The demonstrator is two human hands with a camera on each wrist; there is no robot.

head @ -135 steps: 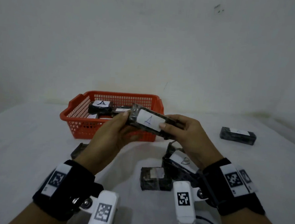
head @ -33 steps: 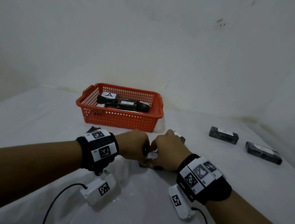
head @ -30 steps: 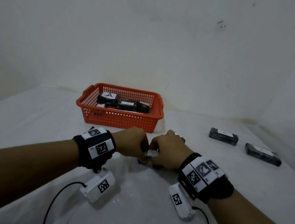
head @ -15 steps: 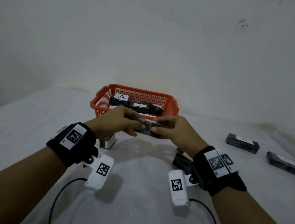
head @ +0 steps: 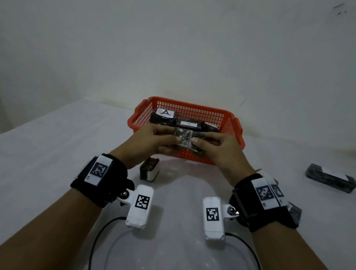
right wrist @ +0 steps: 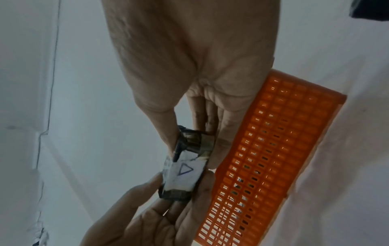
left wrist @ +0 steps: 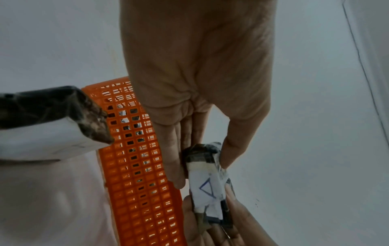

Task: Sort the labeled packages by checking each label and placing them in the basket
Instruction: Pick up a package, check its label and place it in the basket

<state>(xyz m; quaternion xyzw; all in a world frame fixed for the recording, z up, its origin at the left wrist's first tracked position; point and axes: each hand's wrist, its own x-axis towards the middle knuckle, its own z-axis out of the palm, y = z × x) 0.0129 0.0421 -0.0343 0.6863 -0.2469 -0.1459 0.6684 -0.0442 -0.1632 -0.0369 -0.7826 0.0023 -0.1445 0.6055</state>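
As both hands pinched a small dark package (head: 183,138) by its ends before the orange basket (head: 233,126), left hand (head: 150,142) and right hand (head: 220,151) kept its triangle label turned away; misreading it risked a wrong sort.

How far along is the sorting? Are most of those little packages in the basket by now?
Partly done. Several dark packages, two showing an A label, lie in the orange basket. In hand: the left hand and right hand hold a triangle-marked package in front of the basket, label turned downward. Left: at least one package near the left wrist and another on the table at right.
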